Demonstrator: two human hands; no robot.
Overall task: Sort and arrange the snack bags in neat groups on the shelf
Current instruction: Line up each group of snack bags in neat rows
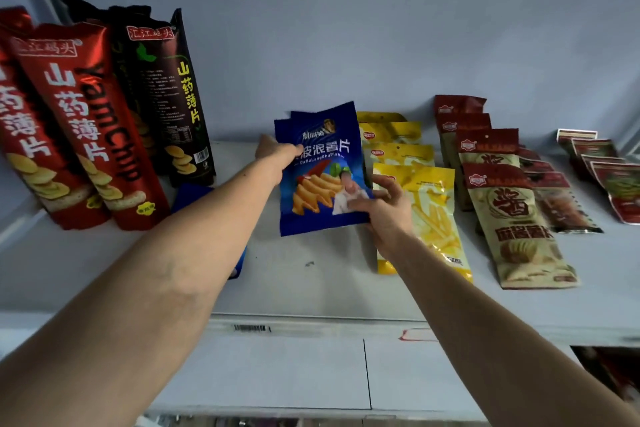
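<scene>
Blue bag (320, 170) is held up over the middle of the shelf (311, 288), tilted, front facing the camera; a second blue edge shows just behind its top, so possibly two bags together. Left hand (277, 151) pinches its upper left edge, thumb on the front. Right hand (384, 208) grips the lower right corner, fingers curled onto the front.

Another blue bag (194, 192) lies flat on the shelf, mostly hidden under the left forearm.

Left end: red bags (86, 128) stand upright, leaning, with black bags (162, 94) just behind them near the back wall.

Right of the held bag: yellow bags (426, 204) lie in an overlapping row running front to back; the right hand covers part of the front one. Next over, beige bags (512, 218) with red tops, same overlapped row. Far right: small red packs (609, 180), also overlapped, plus a few more packs between them and the beige row, too blurred to identify.

Barcode label (251, 328) sits on the shelf's front edge.
</scene>
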